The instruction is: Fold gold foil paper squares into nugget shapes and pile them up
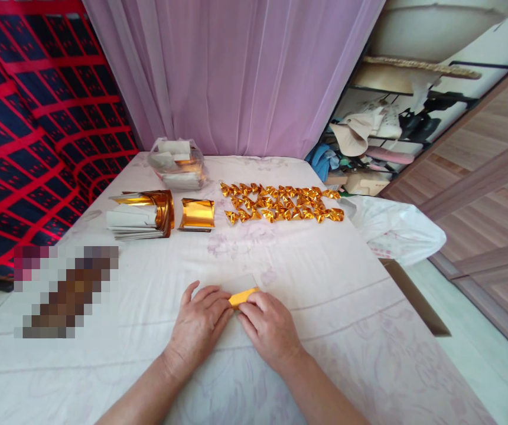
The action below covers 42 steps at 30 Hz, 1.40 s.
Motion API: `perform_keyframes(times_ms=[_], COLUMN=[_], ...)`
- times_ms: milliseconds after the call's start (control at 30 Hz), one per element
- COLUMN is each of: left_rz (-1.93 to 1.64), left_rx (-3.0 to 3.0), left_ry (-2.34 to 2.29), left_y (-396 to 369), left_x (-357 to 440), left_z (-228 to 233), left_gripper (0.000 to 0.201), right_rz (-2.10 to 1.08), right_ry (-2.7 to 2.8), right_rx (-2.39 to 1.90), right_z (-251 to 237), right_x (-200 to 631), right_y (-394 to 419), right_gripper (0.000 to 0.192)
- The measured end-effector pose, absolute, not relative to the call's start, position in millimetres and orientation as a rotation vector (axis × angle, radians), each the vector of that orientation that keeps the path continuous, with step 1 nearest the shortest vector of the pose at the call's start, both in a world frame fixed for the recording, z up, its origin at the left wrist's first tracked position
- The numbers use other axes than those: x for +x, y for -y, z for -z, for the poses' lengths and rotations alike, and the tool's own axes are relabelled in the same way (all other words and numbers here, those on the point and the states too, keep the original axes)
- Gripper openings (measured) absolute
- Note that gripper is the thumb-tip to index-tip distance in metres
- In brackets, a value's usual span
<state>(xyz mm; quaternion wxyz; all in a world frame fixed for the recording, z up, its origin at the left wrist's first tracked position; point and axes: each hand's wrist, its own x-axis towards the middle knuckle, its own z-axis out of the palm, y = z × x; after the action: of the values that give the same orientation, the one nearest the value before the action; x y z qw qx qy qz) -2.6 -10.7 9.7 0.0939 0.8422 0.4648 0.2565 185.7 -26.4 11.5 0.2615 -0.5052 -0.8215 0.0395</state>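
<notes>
A partly folded sheet of gold foil paper lies on the cloth in front of me, with its pale grey side showing at the far edge. My left hand presses the left end, its fingers bent over the paper and the little finger lifted away. At the right end, my right hand pinches the fold between thumb and fingers. The hands partly cover both ends of the sheet. Farther off sits a small stack of gold foil paper, beside a larger fanned stack of grey-backed sheets.
Several folded gold foil pieces stand in rows at the back right. A clear plastic bag of foil sheets is at the back left. A white plastic bag hangs past the right edge. A blurred patch hides something at left.
</notes>
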Motion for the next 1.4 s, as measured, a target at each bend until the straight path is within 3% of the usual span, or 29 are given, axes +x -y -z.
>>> perform_keyframes(times_ms=[367,567,867,1400], left_rz=[-0.733,-0.716,-0.722,-0.658], left_rx=[2.458,2.469,2.438,2.353], left_ry=[-1.394,-1.406,-1.421,-1.448], left_y=[11,10,7,6], left_x=[-3,0,-2,3], left_z=[-13,-16,-10,-17], left_gripper=[0.012,0.014,0.012,0.013], right_rz=[-0.233,-0.231,-0.264,-0.43], right_ry=[2.148,2.161,2.132,1.961], right_rx=[-1.362,-1.412,-1.451,-1.536], right_z=[-6,-8,-5,-11], right_x=[192,186,185,182], right_y=[31,31,29,27], right_gripper=[0.017,0.011,0.019,0.015])
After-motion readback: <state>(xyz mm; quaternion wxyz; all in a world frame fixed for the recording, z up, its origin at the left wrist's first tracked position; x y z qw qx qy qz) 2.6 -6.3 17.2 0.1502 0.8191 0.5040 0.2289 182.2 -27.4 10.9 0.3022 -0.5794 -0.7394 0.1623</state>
